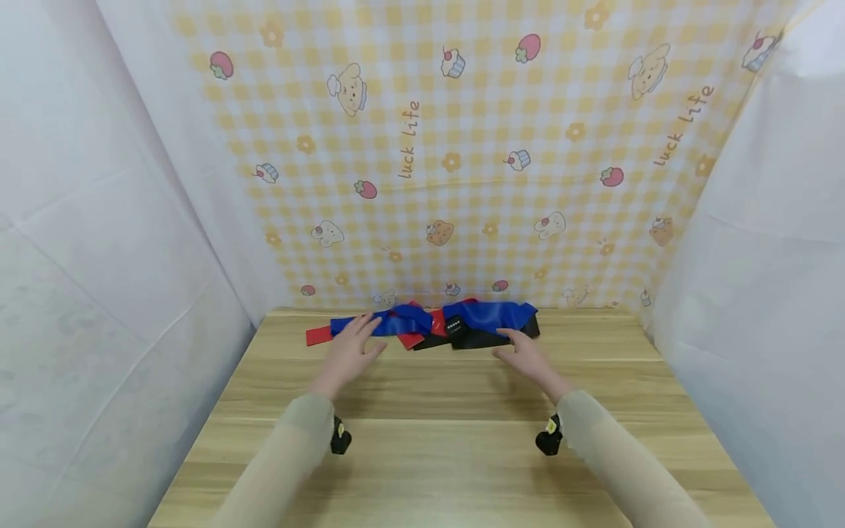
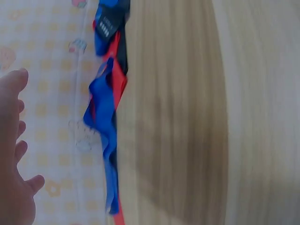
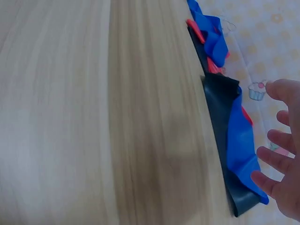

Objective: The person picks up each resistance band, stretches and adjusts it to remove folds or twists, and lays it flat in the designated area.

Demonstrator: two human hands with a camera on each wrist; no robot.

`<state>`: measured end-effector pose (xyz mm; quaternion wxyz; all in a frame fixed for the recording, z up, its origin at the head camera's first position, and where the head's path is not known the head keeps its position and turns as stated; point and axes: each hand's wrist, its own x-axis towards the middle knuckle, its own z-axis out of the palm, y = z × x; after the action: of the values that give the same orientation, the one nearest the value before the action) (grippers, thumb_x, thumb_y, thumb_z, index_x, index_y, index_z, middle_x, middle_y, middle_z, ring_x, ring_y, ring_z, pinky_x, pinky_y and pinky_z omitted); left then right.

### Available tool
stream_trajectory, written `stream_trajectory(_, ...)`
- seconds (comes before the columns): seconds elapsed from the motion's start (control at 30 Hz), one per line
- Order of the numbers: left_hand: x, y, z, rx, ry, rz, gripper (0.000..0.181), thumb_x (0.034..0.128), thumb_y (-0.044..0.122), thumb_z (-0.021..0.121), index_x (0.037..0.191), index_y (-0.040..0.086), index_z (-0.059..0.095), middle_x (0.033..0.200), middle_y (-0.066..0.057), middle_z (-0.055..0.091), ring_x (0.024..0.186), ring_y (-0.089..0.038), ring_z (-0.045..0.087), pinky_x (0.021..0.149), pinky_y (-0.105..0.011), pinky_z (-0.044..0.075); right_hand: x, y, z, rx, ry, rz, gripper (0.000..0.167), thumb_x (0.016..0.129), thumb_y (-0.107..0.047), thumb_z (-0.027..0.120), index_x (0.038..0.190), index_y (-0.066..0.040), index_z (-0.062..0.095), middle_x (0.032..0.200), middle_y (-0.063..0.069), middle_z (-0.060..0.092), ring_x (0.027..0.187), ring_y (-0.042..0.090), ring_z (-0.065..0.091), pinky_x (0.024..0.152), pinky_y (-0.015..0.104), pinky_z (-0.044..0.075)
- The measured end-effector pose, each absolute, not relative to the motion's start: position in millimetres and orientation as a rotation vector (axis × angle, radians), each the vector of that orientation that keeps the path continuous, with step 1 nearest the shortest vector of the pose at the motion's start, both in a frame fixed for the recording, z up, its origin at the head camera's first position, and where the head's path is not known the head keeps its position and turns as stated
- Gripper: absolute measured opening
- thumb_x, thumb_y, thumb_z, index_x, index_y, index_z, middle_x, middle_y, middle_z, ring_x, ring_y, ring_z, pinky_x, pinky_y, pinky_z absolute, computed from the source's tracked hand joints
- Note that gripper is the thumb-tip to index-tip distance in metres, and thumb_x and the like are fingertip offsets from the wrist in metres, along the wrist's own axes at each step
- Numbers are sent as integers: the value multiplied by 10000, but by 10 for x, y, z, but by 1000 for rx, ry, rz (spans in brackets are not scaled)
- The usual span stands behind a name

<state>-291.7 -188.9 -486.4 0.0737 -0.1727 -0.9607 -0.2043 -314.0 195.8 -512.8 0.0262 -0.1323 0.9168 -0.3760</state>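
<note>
Yellow-and-white checked cloth (image 1: 488, 205) is hanging at 12 o'clock, printed with cupcakes, strawberries and "luck life"; white sheets (image 1: 112, 220) are walling off 9 and 3 o'clock. Wood-grain table (image 1: 439, 389) is filling the space between; clock is centred on it, 12 at the cloth.

Bunched strips are lying at 12 o'clock, right along the far edge. On the 11 o'clock side, a crumpled blue strip (image 1: 414, 317) is resting over red, with a red end (image 1: 319, 336) poking out toward 10. On the 1 o'clock side, a wider blue strip (image 1: 491, 315) is lying over a black strip (image 1: 485, 339). Small black patch with white marks (image 1: 455, 326) is sitting between the two bunches, beside a red piece (image 1: 439, 323).

Left hand (image 1: 348, 354) is reaching in at 10 o'clock, fingers apart, gripping nothing, nearest the crumpled blue strip. Right hand (image 1: 526, 357) is reaching in at 2 o'clock, fingers spread, gripping nothing, nearest the black strip and the wider blue strip. Can't tell from here whether any fingertip is touching.

Cream sleeves (image 1: 284, 451) are coming in from 7 and 5 o'clock; black wrist devices (image 1: 339, 438) are showing on their inner sides.
</note>
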Motion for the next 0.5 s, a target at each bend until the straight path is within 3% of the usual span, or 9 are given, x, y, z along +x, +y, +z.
stream_trajectory(0.5,-3021,-1023,-5303,-718,-2945,-790,523,982,343,557,1421,69,481,1512,-140,373,1399,-374,284,1111,-533,242,-3307,1759,-5441,-242,2743,-1337,397,936,-146,634,1288,29,575,1291,205,581,1077,357,596,896,484,486)
